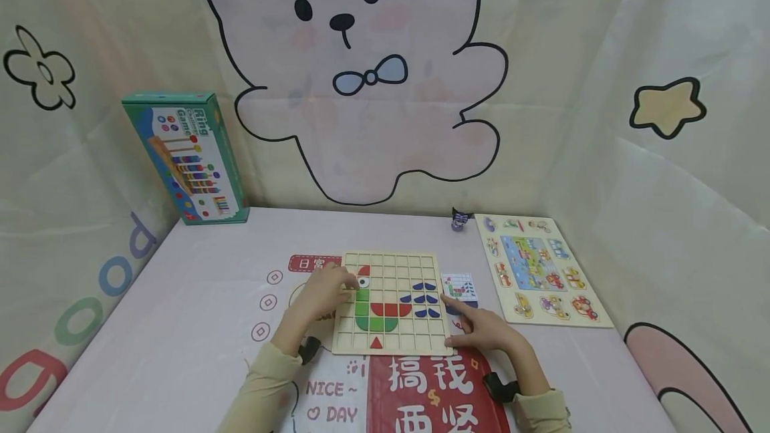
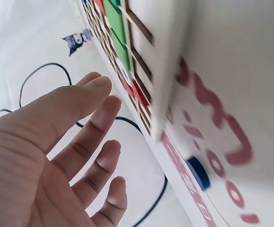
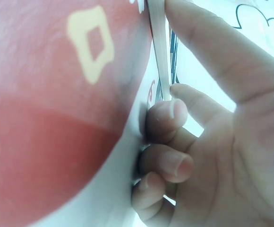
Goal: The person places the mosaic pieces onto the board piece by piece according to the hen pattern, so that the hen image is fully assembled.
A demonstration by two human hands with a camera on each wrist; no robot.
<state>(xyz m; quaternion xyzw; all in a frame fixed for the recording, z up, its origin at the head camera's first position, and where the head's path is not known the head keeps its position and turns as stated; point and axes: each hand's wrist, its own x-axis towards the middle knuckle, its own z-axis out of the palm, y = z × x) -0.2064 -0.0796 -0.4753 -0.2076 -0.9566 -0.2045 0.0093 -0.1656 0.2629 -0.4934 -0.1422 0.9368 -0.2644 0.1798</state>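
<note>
A pale gridded wooden board [image 1: 391,279] lies flat before me. Along its left side, red and green tiles [image 1: 361,308] form a bird-like shape, topped by a white tile with an eye [image 1: 363,282]. Blue leaf-shaped tiles [image 1: 427,299] stand in rows at the right, and a red triangle [image 1: 376,343] lies near the bottom edge. My left hand [image 1: 325,293] hovers by the eye tile, fingers loosely bent; the left wrist view shows nothing between thumb and forefinger. With extended thumb and forefinger, my right hand [image 1: 484,329] touches the board's right edge.
A small picture card [image 1: 460,286] lies partly behind my right hand. Farther right is a picture puzzle board [image 1: 547,272], with a small purple figure [image 1: 460,220] by its far corner. A green abacus box [image 1: 192,159] stands back left. In the left wrist view, a dark blue piece [image 2: 198,172] sits beside the board.
</note>
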